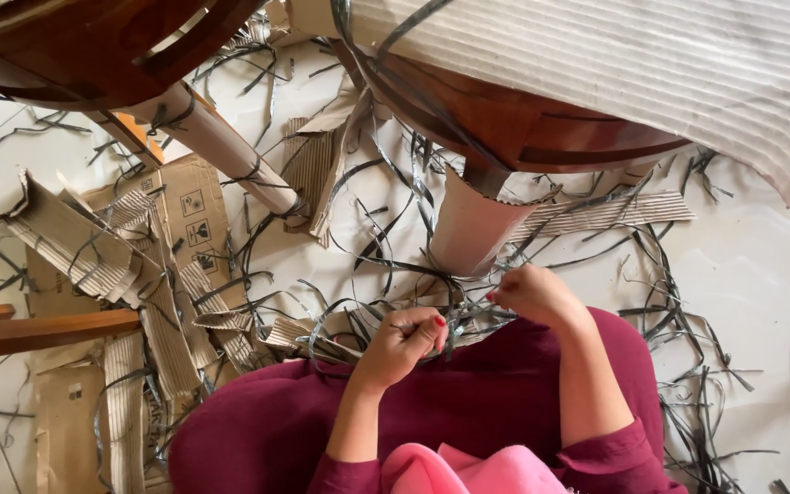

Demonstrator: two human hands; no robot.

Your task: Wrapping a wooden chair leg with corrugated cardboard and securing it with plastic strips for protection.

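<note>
Left hand (pixel 402 343) is fisted, fingers clamped on grey strapping (pixel 454 320), seemingly to keep it taut. Right hand (pixel 532 295), at its 2 o'clock, pinches the same strap just below the wrapped leg (pixel 471 229), amid cardboard scraps (pixel 93 247).
</note>
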